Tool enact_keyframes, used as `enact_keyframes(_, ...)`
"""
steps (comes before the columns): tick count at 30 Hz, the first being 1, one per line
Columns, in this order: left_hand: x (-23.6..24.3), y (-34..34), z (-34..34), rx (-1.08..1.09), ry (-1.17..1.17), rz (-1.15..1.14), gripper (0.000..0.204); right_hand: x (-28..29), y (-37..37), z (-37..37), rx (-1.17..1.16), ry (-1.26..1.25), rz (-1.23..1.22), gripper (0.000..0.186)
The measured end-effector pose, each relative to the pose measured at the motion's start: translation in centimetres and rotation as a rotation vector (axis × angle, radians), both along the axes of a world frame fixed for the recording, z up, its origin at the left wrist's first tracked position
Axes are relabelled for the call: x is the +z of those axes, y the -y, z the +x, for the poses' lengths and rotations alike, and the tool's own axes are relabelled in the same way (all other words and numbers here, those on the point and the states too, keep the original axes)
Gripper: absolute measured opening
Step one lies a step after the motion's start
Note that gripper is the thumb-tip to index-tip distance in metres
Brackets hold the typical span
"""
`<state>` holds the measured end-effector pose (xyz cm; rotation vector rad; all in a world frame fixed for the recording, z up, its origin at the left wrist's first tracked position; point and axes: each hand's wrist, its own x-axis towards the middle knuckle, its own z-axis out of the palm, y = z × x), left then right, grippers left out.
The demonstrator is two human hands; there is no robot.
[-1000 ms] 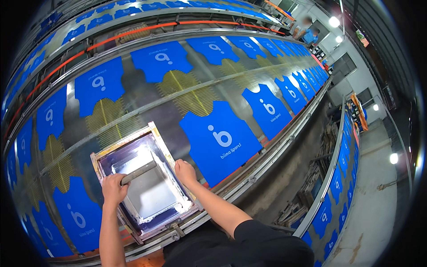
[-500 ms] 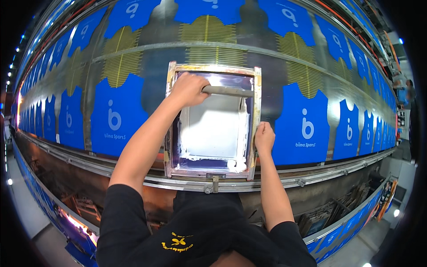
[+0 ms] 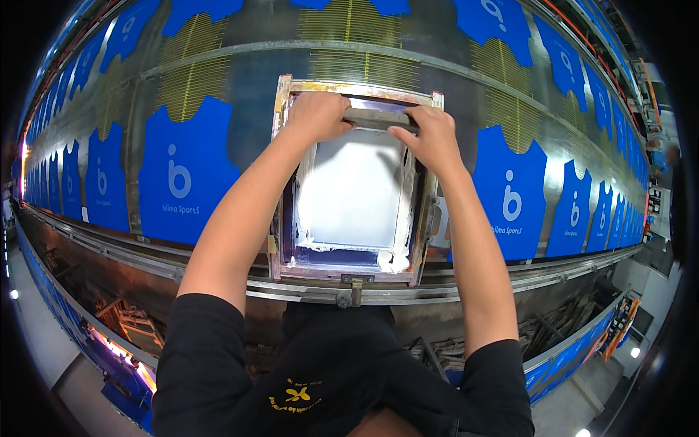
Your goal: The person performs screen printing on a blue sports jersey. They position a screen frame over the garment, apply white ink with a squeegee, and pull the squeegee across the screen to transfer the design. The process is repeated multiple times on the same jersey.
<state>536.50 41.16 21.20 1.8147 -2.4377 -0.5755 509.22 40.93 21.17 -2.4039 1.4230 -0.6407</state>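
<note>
Right hand (image 3: pixel 435 137) moved onto grey bar (image 3: pixel 378 119); blue panels (image 3: pixel 154 189) flank frame (image 3: pixel 364 90).

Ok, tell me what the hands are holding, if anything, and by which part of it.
The squeegee, by its two ends: the left hand grips its left end, the right hand its right end.

Pale lettering (image 3: pixel 180 210) under a dotted, looped emblem (image 3: pixel 179 178) marks the blue piece (image 3: pixel 207 146) left of the left hand (image 3: pixel 318 116); another blue piece (image 3: pixel 531 171), right of the right hand (image 3: pixel 435 138), bears likewise. Below both hands, yellow lettering (image 3: pixel 279 409) curves round a shirt (image 3: pixel 328 357) emblem.
</note>
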Motion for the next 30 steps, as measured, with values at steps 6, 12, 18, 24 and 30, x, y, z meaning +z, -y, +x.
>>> enact_keyframes(6, -0.7, -2.0, -0.4, 0.037, -0.031, -0.020, 0.019, -2.3, -1.4, 1.5, -0.013, -0.042, 0.059, 0.028)
enact_keyframes(12, -1.6, -17.2, -1.7, 0.001, -0.098, -0.128, 0.018, -2.8, -16.0, -0.7, 0.058, -0.001, 0.056, 0.032)
enact_keyframes(18, -1.8, -31.4, -3.6, 0.020, -0.163, -0.197, 0.035, -2.5, -29.8, -2.4, 0.036, -0.002, 0.103, 0.044)
enact_keyframes(24, 1.0, -37.9, -4.7, 0.049, -0.162, -0.215, 0.046, 0.1, -34.4, -3.3, 0.159, -0.047, 0.248, 0.047)
enact_keyframes(30, 2.6, -27.3, -1.9, -0.082, -0.106, 0.007, 0.033, 2.5, -25.5, -3.3, 0.182, -0.040, 0.128, 0.037)
